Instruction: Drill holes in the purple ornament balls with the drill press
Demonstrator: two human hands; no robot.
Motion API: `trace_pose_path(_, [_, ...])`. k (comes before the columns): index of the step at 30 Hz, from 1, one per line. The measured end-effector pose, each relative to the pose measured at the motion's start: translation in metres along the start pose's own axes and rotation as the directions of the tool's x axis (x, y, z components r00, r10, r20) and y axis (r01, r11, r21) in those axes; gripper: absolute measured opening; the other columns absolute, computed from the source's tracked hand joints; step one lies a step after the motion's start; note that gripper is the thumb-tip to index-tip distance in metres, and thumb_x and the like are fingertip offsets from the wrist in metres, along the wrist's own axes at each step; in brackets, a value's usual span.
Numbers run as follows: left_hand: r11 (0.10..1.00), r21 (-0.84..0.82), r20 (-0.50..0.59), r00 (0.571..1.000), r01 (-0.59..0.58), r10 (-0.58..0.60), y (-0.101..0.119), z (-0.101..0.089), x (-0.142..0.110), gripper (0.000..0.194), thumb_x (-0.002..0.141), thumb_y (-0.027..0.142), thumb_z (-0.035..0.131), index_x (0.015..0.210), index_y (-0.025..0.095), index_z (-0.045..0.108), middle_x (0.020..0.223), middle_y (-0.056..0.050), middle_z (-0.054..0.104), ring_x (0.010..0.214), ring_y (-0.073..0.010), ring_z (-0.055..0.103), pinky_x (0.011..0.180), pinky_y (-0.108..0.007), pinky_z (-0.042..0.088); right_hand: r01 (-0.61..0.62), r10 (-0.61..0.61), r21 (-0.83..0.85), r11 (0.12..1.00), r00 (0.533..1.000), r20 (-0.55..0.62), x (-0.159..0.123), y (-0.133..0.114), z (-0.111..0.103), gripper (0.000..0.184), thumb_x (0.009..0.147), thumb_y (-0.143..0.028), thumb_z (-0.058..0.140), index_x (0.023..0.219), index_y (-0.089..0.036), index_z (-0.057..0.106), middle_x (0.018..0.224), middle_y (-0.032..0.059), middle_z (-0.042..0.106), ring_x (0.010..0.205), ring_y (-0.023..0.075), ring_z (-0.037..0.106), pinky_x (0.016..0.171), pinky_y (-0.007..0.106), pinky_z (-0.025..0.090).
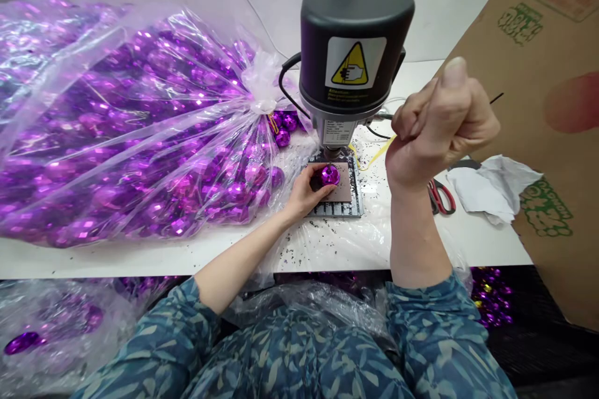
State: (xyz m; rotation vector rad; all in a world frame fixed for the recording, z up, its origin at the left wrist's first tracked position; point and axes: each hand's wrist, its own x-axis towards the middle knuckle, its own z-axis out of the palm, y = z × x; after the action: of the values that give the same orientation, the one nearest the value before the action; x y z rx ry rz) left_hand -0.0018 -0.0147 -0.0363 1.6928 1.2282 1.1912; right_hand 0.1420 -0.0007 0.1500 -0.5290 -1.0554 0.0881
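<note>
**Shiny purple faceted ball [330, 175] sitting beneath a boxy black drill press [358, 9]**

The ball is resting on a flat brown square board [344, 190], its mirrored facets catching the light, while the left hand [305, 192] is holding it between thumb and fingers. The press is standing over it, its chuck pointing down at the ball's top; their contact is showing too small to make out. A thin dark metal lever [384, 116] is running from the press into the right hand [443, 121].

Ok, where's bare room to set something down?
White table between the crumpled paper, cardboard box and front edge; also a thin, lightly specked strip before the bulging bag. Crowded: around the base plate, with specks, loose plastic and the left hand.
</note>
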Motion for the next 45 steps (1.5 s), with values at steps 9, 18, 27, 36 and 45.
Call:
trace_pose_path(9, [1.000, 0.004, 0.000, 1.000, -0.022, 0.022, -0.002, 0.000, 0.000, 0.053, 0.086, 0.031, 0.088, 0.131, 0.021, 0.063, 0.132, -0.013, 0.074, 0.122, -0.0284, 0.071, 0.109, -0.048, 0.056, 0.051, -0.046, 0.089, 0.995, 0.997, -0.058, -0.015, 0.012, -0.011, 0.070, 0.094, -0.050, 0.066, 0.056, -0.018, 0.017, 0.049, -0.0052, 0.011, 0.040, 0.0009, 0.025, 0.043, 0.022, 0.021])
trace_pose_path(18, [1.000, -0.023, -0.004, 1.000, -0.018, 0.018, -0.003, 0.000, -0.001, 0.053, 0.085, 0.033, 0.088, 0.130, 0.020, 0.064, 0.130, -0.014, 0.074, 0.121, -0.0293, 0.070, 0.109, -0.049, 0.055, 0.189, -0.180, 0.216, 0.958, 0.982, -0.063, -0.024, 0.029, -0.016, 0.061, 0.096, -0.034, 0.064, 0.056, -0.015, 0.022, 0.051, -0.0055, 0.013, 0.039, -0.0015, 0.024, 0.044, 0.019, 0.019])
trace_pose_path(27, [1.000, -0.018, -0.013, 1.000, -0.008, 0.008, -0.003, 0.001, -0.001, 0.053, 0.085, 0.034, 0.089, 0.130, 0.021, 0.065, 0.129, -0.013, 0.074, 0.120, -0.0296, 0.070, 0.107, -0.049, 0.056, 0.321, -0.316, 0.266, 0.909, 0.947, -0.062, -0.027, 0.037, -0.020, 0.056, 0.094, -0.022, 0.062, 0.062, -0.016, 0.016, 0.049, -0.0073, 0.011, 0.037, -0.0017, 0.019, 0.040, 0.015, 0.017])
trace_pose_path(36, [1.000, -0.025, -0.016, 1.000, -0.012, 0.011, -0.003, 0.000, -0.002, 0.053, 0.084, 0.036, 0.089, 0.129, 0.021, 0.065, 0.130, -0.013, 0.074, 0.123, -0.0303, 0.070, 0.109, -0.049, 0.055, 0.350, -0.363, 0.259, 0.900, 0.932, 0.002, -0.034, 0.040, -0.028, 0.056, 0.095, -0.019, 0.058, 0.062, -0.018, 0.012, 0.044, -0.0078, 0.015, 0.034, 0.0014, 0.019, 0.037, 0.019, 0.018])
trace_pose_path(45, [1.000, 0.004, -0.057, 0.998, -0.021, 0.021, 0.012, -0.001, -0.007, 0.044, 0.083, 0.028, 0.086, 0.120, 0.021, 0.064, 0.123, -0.011, 0.073, 0.112, -0.0262, 0.069, 0.098, -0.043, 0.056, -0.025, 0.021, 0.122, 0.992, 0.999, 0.031, 0.002, 0.001, -0.005, 0.062, 0.095, -0.037, 0.069, 0.051, -0.019, 0.028, 0.041, -0.0072, 0.031, 0.037, 0.0029, 0.029, 0.041, 0.026, 0.018])
